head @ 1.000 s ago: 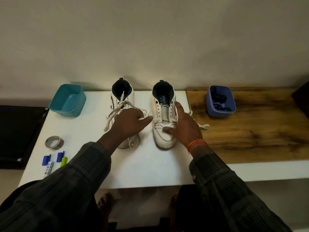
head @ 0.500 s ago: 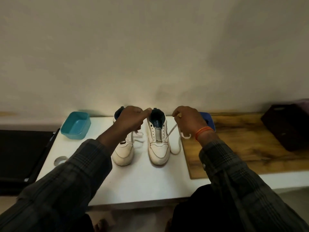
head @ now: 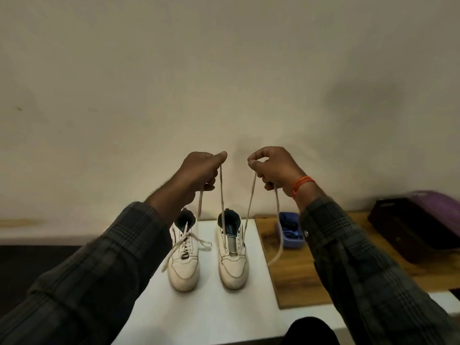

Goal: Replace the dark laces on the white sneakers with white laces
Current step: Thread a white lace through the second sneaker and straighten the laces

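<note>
Two white sneakers stand side by side on the white table (head: 211, 317). The left sneaker (head: 183, 260) is laced in white, with loose ends lying on the table. From the right sneaker (head: 234, 262) a white lace (head: 221, 195) rises in two strands. My left hand (head: 199, 174) pinches one strand high above the shoes. My right hand (head: 273, 168) grips the other strand at the same height, and its free end hangs down over the wooden board. Dark laces lie in a blue tub (head: 290, 241), partly hidden by my right sleeve.
A wooden board (head: 296, 282) lies to the right of the white table. A dark box (head: 410, 232) with a purple thing on it stands at the far right. The wall rises right behind the shoes.
Both hands have risen from the shoes to well above them, pulling the two lace strands up taut. The view has tilted up, so the teal tub is out of sight.
</note>
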